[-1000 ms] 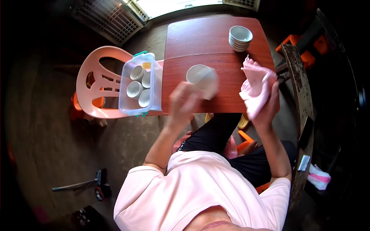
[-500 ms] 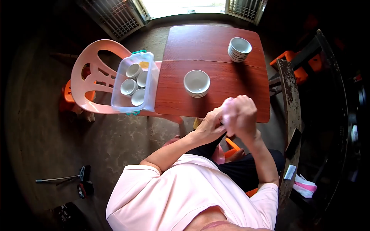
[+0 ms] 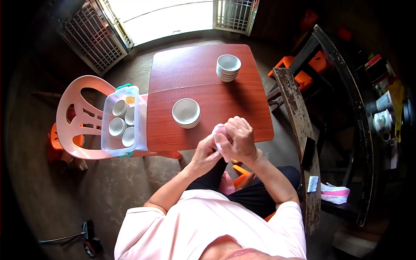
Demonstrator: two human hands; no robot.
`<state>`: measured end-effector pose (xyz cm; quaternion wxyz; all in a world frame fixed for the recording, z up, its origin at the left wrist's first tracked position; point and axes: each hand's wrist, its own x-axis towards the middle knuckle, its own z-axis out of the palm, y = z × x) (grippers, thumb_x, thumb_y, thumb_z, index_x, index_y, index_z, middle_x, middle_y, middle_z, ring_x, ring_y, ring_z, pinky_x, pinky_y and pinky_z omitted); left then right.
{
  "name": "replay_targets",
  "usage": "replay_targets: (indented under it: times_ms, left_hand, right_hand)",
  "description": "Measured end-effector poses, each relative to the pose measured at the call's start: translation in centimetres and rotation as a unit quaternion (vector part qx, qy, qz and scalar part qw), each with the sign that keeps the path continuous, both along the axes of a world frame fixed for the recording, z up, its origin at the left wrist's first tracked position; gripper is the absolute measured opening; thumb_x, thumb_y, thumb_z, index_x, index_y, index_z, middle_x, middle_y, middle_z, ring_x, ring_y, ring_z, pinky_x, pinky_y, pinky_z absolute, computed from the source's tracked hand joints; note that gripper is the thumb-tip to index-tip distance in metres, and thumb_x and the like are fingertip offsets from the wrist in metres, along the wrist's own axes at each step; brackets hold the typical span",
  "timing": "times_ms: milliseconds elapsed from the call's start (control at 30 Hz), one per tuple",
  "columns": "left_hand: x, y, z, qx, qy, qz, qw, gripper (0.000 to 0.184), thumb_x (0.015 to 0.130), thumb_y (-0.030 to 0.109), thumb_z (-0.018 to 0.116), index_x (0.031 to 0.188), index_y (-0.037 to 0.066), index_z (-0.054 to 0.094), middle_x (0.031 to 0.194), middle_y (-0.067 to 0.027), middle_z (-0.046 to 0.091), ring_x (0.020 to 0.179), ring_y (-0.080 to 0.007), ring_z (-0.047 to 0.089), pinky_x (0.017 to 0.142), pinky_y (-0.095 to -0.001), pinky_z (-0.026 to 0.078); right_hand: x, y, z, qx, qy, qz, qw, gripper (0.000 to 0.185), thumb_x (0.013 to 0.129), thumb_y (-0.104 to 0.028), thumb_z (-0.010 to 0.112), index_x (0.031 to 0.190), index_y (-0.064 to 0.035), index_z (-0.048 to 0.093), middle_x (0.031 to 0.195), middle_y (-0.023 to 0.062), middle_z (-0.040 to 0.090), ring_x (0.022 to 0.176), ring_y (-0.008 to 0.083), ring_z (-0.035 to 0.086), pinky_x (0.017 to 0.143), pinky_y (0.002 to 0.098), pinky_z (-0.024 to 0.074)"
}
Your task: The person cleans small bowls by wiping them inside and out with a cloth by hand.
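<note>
A bunched pink cloth [image 3: 220,132] is gripped between my two hands, just off the near edge of the table. My right hand [image 3: 239,139] is closed around it from above. My left hand [image 3: 203,157] presses against it from the left, fingers and thumb closed in. Whether anything is wrapped inside the cloth is hidden. Beyond my hands, a short stack of white bowls [image 3: 186,112] stands on the red-brown table [image 3: 199,89]. Farther back on the right is a taller stack of white bowls [image 3: 228,67].
Left of the table, a clear plastic bin [image 3: 107,145] with several white cups [image 3: 117,127] rests on a pink chair [image 3: 69,97]. A worn wooden bench [image 3: 294,104] on the right carries a dark phone-like object [image 3: 308,152] and a pale packet [image 3: 313,184].
The view has shifted, so the table and bowls sit lower and farther left. My hands stay together on the pink cloth, which looks less blurred.
</note>
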<state>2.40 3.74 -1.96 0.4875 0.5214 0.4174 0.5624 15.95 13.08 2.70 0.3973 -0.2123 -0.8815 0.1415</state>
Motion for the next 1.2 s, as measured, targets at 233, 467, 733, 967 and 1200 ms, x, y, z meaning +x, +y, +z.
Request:
replay_targets:
  times_ms: [233,467,733,967,1200]
  left_hand:
    - [-0.3,0.4,0.9,-0.046,-0.272,-0.030,0.961,0.019,0.091,0.007,0.061,0.108,0.002,0.056,0.100,-0.0022,0.060,0.093,-0.0090,0.058,0.086,-0.0263,0.047]
    - [-1.2,-0.2,1.4,-0.133,-0.149,-0.185,0.962,0.032,0.087,0.017,0.070,0.109,-0.004,0.061,0.100,-0.0054,0.065,0.093,-0.0097,0.061,0.085,-0.0244,0.049]
    - [-1.2,-0.6,0.9,-0.090,-0.307,-0.103,0.942,0.042,0.085,0.015,0.072,0.119,-0.005,0.057,0.106,-0.0102,0.065,0.099,-0.0147,0.062,0.090,-0.0323,0.051]
    - [-1.6,-0.2,1.2,-0.246,-0.443,-0.202,0.838,0.038,0.086,0.013,0.068,0.118,-0.002,0.057,0.112,-0.0127,0.063,0.104,-0.0223,0.063,0.091,-0.0396,0.053]
    - [-1.0,-0.2,2.0,-0.175,-0.643,-0.099,0.739,0.050,0.092,0.027,0.060,0.131,0.001,0.043,0.126,-0.0146,0.057,0.117,-0.0271,0.056,0.097,-0.0429,0.050]
  right_hand:
    - [-0.6,0.1,-9.8,-0.507,0.469,0.121,0.713,0.039,0.096,-0.036,0.050,0.114,-0.0016,0.051,0.109,0.0104,0.056,0.099,0.0195,0.057,0.085,0.0333,0.0471]
    - [0.4,-0.3,1.8,-0.298,-0.054,0.058,0.951,0.030,0.089,-0.028,0.050,0.086,-0.0024,0.065,0.071,0.0181,0.063,0.068,0.0329,0.065,0.065,0.0373,0.0516]
    - [-0.7,-1.0,-6.6,-0.621,0.363,0.176,0.672,0.021,0.096,-0.028,0.049,0.099,-0.0083,0.055,0.091,0.0031,0.059,0.084,0.0159,0.060,0.073,0.0327,0.0508]
    - [1.4,-0.1,2.0,-0.453,-0.040,0.146,0.878,0.039,0.092,-0.035,0.047,0.111,-0.0035,0.060,0.104,0.0101,0.063,0.098,0.0209,0.061,0.086,0.0339,0.0478]
    - [0.7,-1.3,1.3,-0.209,0.170,0.125,0.955,0.025,0.097,-0.020,0.043,0.111,-0.0052,0.058,0.128,0.0189,0.052,0.121,0.0350,0.049,0.103,0.0401,0.0373]
